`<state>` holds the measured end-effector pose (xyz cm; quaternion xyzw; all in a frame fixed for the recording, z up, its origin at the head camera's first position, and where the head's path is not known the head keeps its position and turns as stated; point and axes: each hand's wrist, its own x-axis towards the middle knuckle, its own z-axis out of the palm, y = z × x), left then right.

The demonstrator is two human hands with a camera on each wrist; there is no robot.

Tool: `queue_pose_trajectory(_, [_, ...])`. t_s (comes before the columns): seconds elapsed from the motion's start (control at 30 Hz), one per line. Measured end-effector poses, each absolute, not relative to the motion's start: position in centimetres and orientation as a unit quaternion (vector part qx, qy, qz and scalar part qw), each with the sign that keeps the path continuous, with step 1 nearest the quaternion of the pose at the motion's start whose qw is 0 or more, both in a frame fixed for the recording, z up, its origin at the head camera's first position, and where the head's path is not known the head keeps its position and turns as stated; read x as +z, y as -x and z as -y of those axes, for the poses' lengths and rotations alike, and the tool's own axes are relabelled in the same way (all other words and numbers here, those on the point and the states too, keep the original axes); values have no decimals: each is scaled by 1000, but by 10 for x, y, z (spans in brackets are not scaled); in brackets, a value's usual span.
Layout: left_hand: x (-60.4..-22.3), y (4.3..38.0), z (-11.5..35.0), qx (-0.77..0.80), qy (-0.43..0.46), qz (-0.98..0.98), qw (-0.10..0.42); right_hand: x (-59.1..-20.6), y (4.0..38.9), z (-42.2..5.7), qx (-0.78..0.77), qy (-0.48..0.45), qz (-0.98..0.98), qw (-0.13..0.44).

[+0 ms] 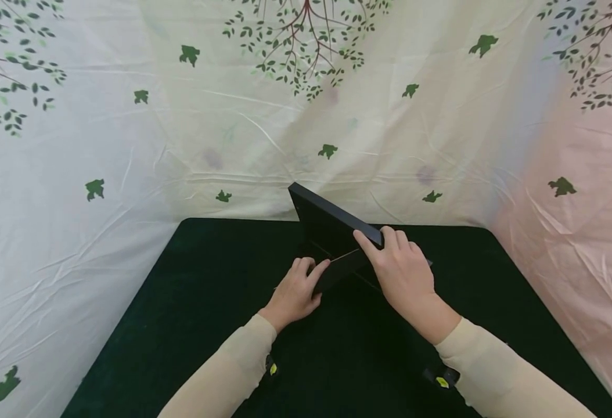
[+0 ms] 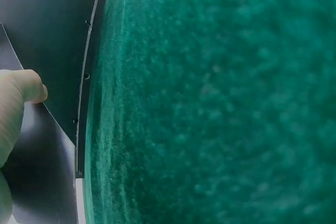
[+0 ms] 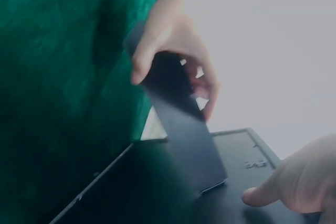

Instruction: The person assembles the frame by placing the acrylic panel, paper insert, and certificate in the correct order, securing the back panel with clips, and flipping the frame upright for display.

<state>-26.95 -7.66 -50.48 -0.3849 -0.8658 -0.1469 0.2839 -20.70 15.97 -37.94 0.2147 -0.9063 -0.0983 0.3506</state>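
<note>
A black picture frame (image 1: 334, 210) stands tilted over the dark green cloth, its back turned towards me. My right hand (image 1: 404, 276) grips its upper right edge, thumb on the back and fingers over the rim. From the back a flat black stand leg (image 3: 184, 124) sticks out. My left hand (image 1: 294, 290) holds that leg between thumb and fingers, near its outer end. A small metal hanger (image 3: 255, 164) shows on the back panel in the right wrist view, near my right thumb. The frame's front face is hidden.
Dark green cloth (image 1: 180, 325) covers the table. Behind it and at both sides hangs a pale curtain (image 1: 264, 133) printed with leaves and birds. Small bent tabs (image 2: 87, 76) line the frame's edge in the left wrist view.
</note>
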Motion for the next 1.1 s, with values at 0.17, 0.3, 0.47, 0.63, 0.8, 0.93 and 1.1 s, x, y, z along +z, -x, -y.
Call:
queue_pose_trajectory(0.17, [-508, 268, 78, -144, 374, 876, 269, -372, 199, -157, -80, -220, 922, 308])
queue_pose_trajectory(0.3, [-509, 265, 81, -153, 372, 879, 257, -365, 191, -158, -57, -230, 929, 284])
queue_pose_trajectory(0.47, [-509, 262, 86, -152, 370, 882, 249, -364, 190, -167, -31, -258, 920, 294])
queue_pose_trajectory(0.63, [-496, 255, 87, -163, 365, 880, 256, -370, 187, -191, 39, -283, 912, 296])
queue_pose_trajectory(0.8, [-455, 251, 82, -197, 352, 873, 274, -380, 180, -222, 90, -301, 898, 307])
queue_pose_trajectory(0.93, [-418, 260, 75, -234, 346, 872, 253, -389, 179, -235, 119, -336, 886, 296])
queue_pose_trajectory(1.1, [-385, 278, 67, -217, 316, 907, 174, -395, 179, -242, 162, -343, 882, 280])
